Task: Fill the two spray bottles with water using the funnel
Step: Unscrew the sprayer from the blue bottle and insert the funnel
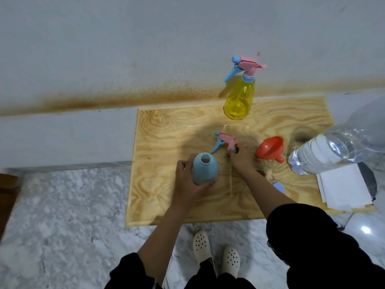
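On the wooden board (166,130), my left hand (187,184) grips a light blue spray bottle (205,170) that stands upright with its neck uncovered. Just right of it, my right hand (239,157) holds the bottle's pink and blue spray head (225,140), its tube hanging down toward the board. An orange funnel (269,148) lies on its side to the right of that hand. A yellow spray bottle (239,99) with its pink and blue head screwed on stands at the back of the board. A big clear water bottle (325,151) lies tilted at the right.
A white wall with a rusty stain runs behind the board. White sheets of paper (343,188) lie at the board's right edge. A small blue cap (279,187) sits beside my right forearm. Marble floor and my pale shoes (216,253) are below.
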The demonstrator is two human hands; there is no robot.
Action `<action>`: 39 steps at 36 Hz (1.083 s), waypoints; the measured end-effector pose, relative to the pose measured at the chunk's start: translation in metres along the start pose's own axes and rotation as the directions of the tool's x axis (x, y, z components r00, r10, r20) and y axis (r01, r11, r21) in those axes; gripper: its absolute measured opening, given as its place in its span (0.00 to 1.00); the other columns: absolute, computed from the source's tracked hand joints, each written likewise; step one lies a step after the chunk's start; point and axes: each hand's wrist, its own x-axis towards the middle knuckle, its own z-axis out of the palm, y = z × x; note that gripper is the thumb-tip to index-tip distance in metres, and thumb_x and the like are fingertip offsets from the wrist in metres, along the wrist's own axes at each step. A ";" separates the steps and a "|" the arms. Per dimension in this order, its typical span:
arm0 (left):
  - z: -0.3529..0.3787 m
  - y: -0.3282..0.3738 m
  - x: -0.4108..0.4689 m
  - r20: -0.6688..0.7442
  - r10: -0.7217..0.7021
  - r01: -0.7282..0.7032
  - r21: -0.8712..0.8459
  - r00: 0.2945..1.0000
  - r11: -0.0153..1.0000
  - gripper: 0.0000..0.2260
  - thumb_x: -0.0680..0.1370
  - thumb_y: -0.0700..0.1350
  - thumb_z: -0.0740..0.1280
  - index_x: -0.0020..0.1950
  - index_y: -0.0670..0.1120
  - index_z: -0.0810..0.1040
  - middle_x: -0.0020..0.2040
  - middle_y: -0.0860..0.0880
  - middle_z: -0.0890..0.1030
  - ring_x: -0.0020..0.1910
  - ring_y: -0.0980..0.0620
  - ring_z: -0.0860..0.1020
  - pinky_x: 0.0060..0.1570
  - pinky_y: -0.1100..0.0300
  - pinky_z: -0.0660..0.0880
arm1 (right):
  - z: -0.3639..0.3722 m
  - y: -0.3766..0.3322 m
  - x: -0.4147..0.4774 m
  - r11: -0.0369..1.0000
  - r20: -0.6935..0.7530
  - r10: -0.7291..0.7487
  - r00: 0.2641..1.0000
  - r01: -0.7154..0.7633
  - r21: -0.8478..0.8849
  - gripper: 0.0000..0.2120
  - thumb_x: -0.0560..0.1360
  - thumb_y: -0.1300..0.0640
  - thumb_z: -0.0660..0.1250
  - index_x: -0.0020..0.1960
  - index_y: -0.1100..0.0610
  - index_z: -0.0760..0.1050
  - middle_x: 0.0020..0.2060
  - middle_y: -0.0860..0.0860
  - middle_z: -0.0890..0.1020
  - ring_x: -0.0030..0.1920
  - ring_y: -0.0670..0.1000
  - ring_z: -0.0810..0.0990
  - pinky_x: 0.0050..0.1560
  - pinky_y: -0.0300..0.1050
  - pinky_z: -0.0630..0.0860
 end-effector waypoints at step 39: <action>0.001 0.002 -0.004 -0.017 0.002 -0.002 0.022 1.000 1.000 0.39 0.62 0.64 0.75 0.68 0.64 0.60 0.54 0.57 0.64 0.53 0.64 0.69 0.46 0.74 0.69 | -0.049 -0.013 -0.025 0.917 -0.285 -0.388 0.877 0.337 -0.212 0.20 0.71 0.56 0.69 0.61 0.63 0.71 0.57 0.58 0.74 0.59 0.57 0.71 0.58 0.48 0.69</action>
